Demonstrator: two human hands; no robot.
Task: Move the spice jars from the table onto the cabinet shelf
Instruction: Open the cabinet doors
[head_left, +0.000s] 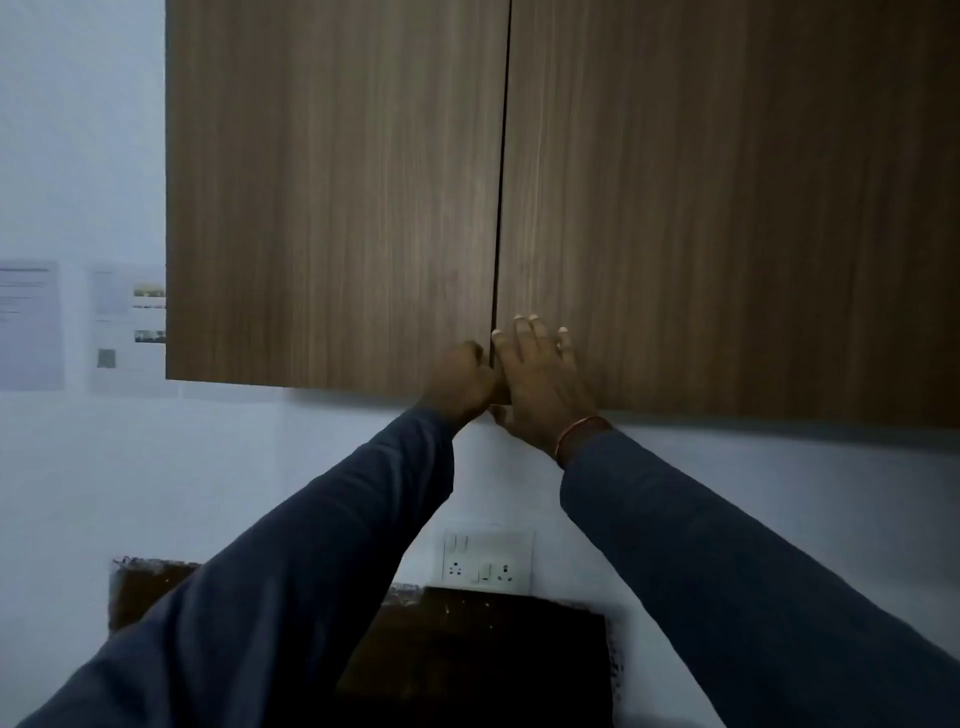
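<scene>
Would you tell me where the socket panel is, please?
Head view, lower centre: the socket panel is on the white wall, below the cabinet.

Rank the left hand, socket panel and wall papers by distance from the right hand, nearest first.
From the right hand:
1. left hand, just left, curled at the left door edge.
2. socket panel, below it.
3. wall papers, far left.

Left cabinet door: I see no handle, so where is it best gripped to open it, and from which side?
Grip the left cabinet door at its lower inner corner, coming from below: its face is flat and handle-free, the seam looks too narrow, but the bottom edge hangs free of the wall. The left hand is curled there now.
</scene>
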